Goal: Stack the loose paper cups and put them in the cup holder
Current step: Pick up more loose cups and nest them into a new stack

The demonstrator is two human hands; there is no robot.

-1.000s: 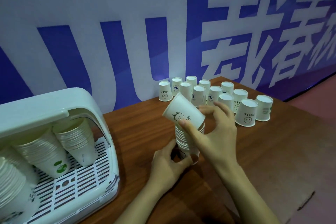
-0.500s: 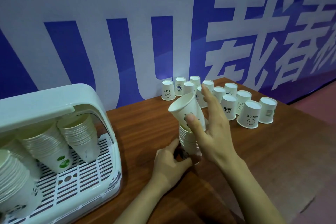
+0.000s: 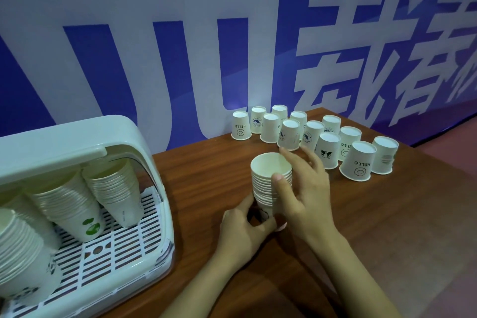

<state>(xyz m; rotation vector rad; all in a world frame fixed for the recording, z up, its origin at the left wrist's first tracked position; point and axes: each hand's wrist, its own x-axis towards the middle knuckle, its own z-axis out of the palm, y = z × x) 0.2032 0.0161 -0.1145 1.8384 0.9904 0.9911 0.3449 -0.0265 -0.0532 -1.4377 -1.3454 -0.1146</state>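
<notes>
Cup that was tilted in the right hand 0.5 s ago now sits nested on top of the stack, mouth up. Right hand wraps the stack's side, thumb on the rims, fingers curled behind. Left hand grips the stack's base on the table. Loose cups stand upside down in a cluster near the wall, behind the hands. Cup holder at left already has several leaning stacks on its slotted tray.
</notes>
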